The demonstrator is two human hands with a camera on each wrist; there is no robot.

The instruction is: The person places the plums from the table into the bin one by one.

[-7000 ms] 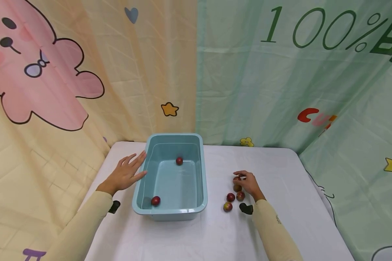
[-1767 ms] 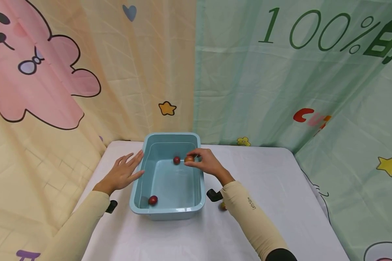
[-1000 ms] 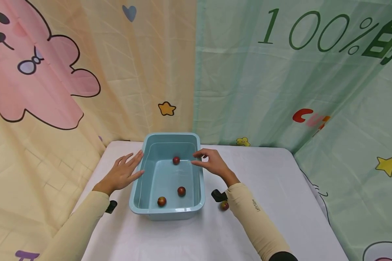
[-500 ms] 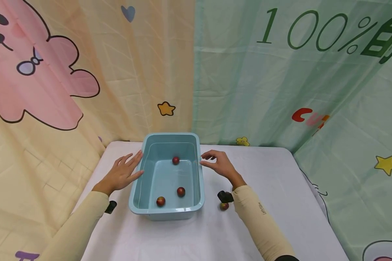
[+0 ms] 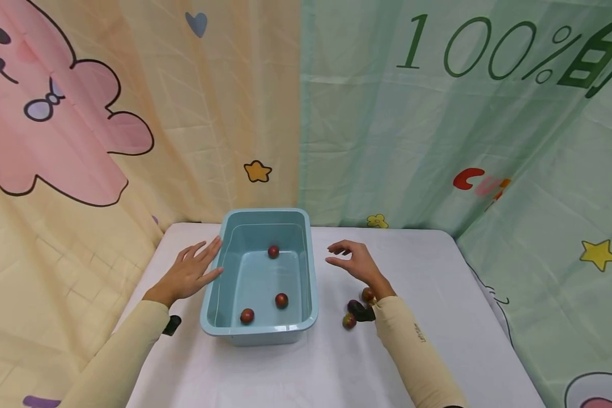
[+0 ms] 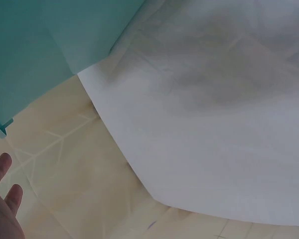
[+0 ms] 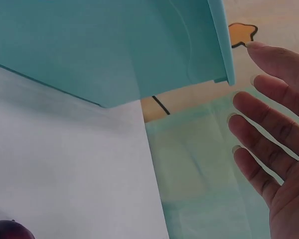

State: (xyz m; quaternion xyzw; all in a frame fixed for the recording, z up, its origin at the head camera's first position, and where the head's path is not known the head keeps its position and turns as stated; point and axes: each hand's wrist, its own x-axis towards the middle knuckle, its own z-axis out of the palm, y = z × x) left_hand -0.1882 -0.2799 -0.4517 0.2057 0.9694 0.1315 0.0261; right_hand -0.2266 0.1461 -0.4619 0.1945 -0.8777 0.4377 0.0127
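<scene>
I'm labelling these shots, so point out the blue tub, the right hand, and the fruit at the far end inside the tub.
blue tub [image 5: 259, 332], head view, on its near rim.
right hand [image 5: 357, 266], head view, on the back of the hand.
far fruit [image 5: 273, 251], head view, on the middle of its red skin.

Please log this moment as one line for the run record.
left hand: flat against light-blue plastic tub | right hand: open, empty | small red round fruits: three in tub

White tablecloth [image 5: 438, 294] over the table. Cream curtain [image 5: 107, 124] from 9 to 12 o'clock: pink cloud character at 10, orange star [image 5: 257, 171] near 12, blue heart above it. Green curtain [image 5: 464, 124] from 12 to 3 o'clock, printed "100%", yellow star [image 5: 599, 254] at 3.
</scene>
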